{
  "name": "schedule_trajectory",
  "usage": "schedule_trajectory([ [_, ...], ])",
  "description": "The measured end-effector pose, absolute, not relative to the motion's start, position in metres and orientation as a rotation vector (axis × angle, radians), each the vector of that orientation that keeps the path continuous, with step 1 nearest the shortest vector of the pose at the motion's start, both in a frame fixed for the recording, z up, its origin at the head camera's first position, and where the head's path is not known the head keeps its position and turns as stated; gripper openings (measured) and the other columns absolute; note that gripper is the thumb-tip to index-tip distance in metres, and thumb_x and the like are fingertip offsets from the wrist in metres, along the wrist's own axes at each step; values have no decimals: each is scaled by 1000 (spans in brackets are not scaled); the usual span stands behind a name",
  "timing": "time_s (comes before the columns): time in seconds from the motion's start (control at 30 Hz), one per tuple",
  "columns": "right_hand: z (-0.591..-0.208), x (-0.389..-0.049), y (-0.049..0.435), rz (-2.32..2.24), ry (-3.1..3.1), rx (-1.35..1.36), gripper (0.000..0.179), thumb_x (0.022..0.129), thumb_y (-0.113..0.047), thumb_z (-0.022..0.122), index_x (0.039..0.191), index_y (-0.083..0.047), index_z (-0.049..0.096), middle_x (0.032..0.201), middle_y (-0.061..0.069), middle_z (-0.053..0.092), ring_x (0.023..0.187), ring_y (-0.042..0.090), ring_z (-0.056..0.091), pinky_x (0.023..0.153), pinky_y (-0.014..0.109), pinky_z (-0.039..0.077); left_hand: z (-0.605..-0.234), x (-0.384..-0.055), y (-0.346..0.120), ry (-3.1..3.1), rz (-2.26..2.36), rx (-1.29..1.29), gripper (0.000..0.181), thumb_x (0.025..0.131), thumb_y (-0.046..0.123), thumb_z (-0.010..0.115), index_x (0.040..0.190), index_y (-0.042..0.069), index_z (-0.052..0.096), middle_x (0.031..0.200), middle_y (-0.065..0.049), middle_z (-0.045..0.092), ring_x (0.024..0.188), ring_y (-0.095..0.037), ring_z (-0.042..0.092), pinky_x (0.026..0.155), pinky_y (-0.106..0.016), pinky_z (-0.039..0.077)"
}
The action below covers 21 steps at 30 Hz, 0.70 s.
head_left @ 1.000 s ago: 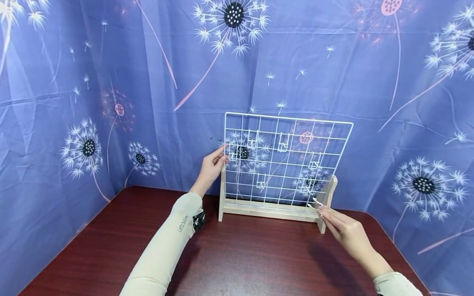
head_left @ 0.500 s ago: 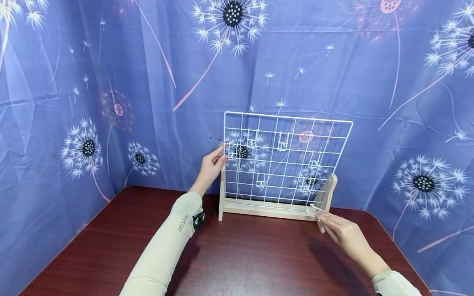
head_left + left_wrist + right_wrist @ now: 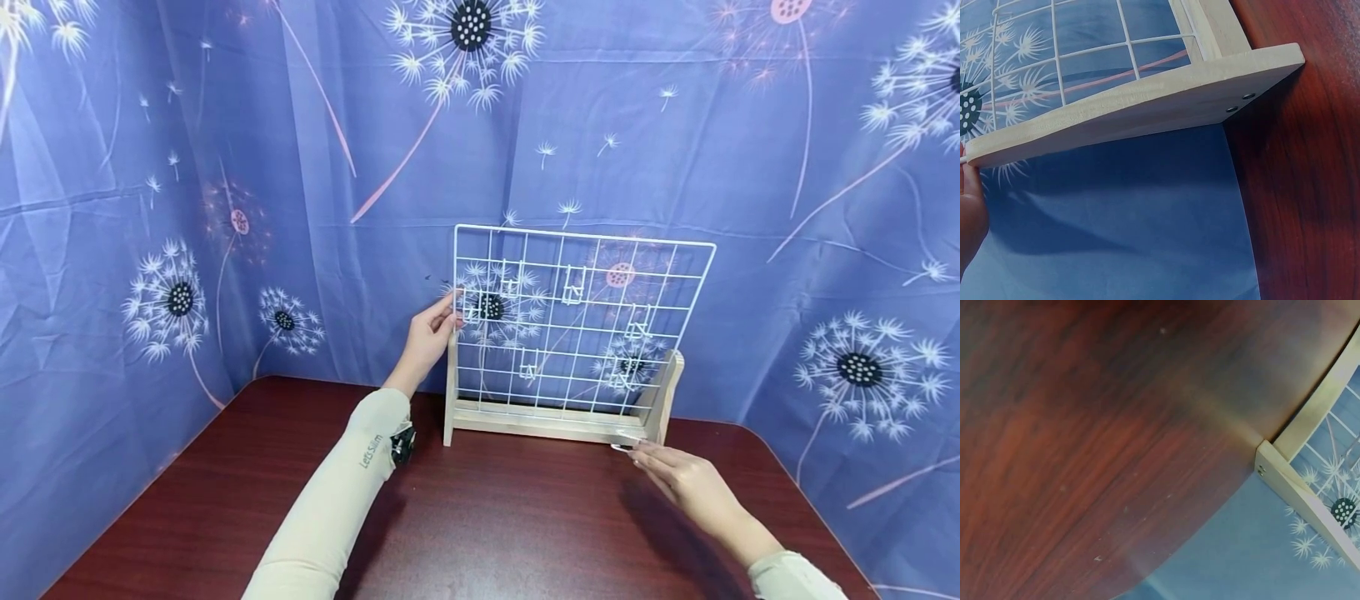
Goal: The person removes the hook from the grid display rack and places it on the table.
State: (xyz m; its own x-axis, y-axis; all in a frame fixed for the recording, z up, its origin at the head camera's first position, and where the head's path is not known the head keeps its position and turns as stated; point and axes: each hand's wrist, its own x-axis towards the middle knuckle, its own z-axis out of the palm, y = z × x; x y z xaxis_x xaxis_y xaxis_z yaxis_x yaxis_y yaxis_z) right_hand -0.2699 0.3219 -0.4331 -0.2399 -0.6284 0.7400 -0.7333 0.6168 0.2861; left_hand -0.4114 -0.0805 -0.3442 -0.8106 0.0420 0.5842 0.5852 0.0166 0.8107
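Note:
A white wire grid panel (image 3: pixel 577 321) stands upright in a pale wooden stand (image 3: pixel 547 423) on the table. My left hand (image 3: pixel 429 337) pinches the grid's left edge just above the stand's left side piece; in the left wrist view only part of that hand (image 3: pixel 971 215) shows at the frame's edge. My right hand (image 3: pixel 693 487) holds a small white wire hook (image 3: pixel 621 447) between thumb and fingers, low before the stand's right end. Several similar white hooks, such as the upper middle one (image 3: pixel 573 292), hang on the grid. The right wrist view shows no hand.
The dark red wooden table (image 3: pixel 480 517) has rounded far corners. Behind and beside it hangs a blue curtain (image 3: pixel 360 275) printed with dandelions. The stand's right side piece (image 3: pixel 1304 497) rises near the table's far edge.
My right hand has drawn down and slightly left with its hook, from in front of the grid's lower right corner to below the stand's crossbar. The left hand keeps its hold.

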Motion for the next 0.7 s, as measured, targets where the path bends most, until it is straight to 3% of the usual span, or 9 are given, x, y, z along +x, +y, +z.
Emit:
schedule_trajectory([
  [0.1,-437,-270,323,134,-1953,1086,55,106,-34,32,92,-5,76,93,7,73,82,24,70,94,16,46,-344,-412,-80,-1902,-1844,-639,43,97,-5,50,138,7,53,101,-25,64,93,-32,64,83,-25,54],
  [0.27,-443,-270,321,88,-1958,1097,56,106,-35,30,91,-6,76,90,6,72,79,21,70,70,30,56,-343,-412,-80,-1909,-1840,-636,43,97,-5,50,138,7,53,101,-24,65,92,-31,65,83,-24,54],
  [0.57,-454,-271,321,17,-2025,1160,59,107,-33,25,89,-8,76,88,5,71,77,15,69,66,28,56,-343,-410,-81,-1907,-1881,-652,43,98,-2,49,139,8,51,105,-30,62,99,-43,61,89,-40,53],
  [0.7,-455,-271,320,-3,-2045,1175,60,107,-32,25,88,-8,76,86,5,71,75,15,68,64,28,56,-342,-410,-82,-1907,-1884,-646,43,98,-3,49,139,9,52,105,-29,62,98,-41,61,87,-36,54],
])
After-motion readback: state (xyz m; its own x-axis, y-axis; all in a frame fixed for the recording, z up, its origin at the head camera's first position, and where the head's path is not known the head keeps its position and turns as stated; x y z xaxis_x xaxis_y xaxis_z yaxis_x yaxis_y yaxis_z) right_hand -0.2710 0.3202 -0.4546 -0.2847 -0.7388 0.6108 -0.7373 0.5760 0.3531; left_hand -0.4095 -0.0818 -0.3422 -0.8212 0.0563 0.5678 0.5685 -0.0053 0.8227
